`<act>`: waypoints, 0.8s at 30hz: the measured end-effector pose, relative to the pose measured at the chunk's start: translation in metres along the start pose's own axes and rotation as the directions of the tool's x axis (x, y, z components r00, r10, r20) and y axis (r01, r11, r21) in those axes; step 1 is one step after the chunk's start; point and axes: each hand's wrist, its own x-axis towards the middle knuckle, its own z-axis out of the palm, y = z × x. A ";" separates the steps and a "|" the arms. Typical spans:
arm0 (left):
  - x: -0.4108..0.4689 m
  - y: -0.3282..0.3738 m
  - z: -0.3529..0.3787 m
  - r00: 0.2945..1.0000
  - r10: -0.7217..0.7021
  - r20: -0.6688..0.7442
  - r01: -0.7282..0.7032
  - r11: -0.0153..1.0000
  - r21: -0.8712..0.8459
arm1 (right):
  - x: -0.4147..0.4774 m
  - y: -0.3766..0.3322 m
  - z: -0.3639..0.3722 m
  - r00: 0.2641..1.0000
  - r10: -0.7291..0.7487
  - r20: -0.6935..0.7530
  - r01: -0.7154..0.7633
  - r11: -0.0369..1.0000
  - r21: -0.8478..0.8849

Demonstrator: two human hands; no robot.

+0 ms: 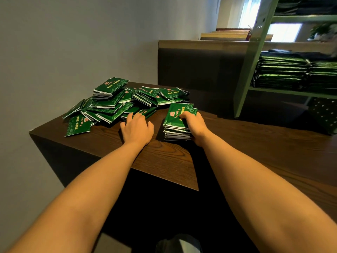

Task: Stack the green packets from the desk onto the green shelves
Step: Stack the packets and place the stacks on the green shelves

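A loose pile [116, 103] of green packets sprawls over the far left corner of the desk [164, 161], with one packet [77, 127] lying at its near left edge. The person's left hand [136, 129] reaches onto the pile's near rim. Its fingers are spread and nearly flat, tips resting on a packet there; whether any finger has hooked under it cannot be told. Just right of it, a squared stack [173, 123] of packets stands on the desk, apart from the pile. The right hand [191, 123] holds it from the right, fingers curled over the top packet and the heel of the hand against the stack's flank. Farther right, beyond the desk, the green shelves [255, 52] carry neat rows of shelved packets [282, 72] on the middle level.

The step in hand looks to be gathering: loose packets go onto the stack before a trip to the shelves, and most of the pile is yet to go. The next move likely calls for the left hand to slide one packet free without dragging its glossy neighbours. It would then lay the packet square on the stack while the right hand steadies the sides.
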 end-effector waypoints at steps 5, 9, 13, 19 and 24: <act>-0.005 -0.002 -0.003 0.976 0.133 -0.172 -0.154 0.982 -0.111 | -0.013 -0.003 0.005 1.000 -0.021 -0.013 0.020 1.000 -0.018; -0.011 0.000 -0.009 0.951 0.215 -0.221 -0.248 0.959 -0.135 | -0.021 -0.004 0.005 1.000 -0.012 -0.019 0.011 1.000 -0.026; -0.019 0.011 -0.016 0.958 0.256 -0.133 -0.283 0.919 -0.276 | -0.031 -0.009 -0.008 0.999 -0.006 -0.054 0.003 0.998 -0.066; -0.029 0.039 -0.016 0.987 0.136 0.088 -0.098 0.934 -0.344 | -0.047 -0.009 -0.044 0.982 0.046 -0.184 -0.049 0.999 -0.015; -0.026 0.052 -0.016 0.967 -0.065 0.246 0.109 0.979 -0.171 | -0.052 0.001 -0.053 0.983 0.006 -0.181 -0.008 1.000 -0.013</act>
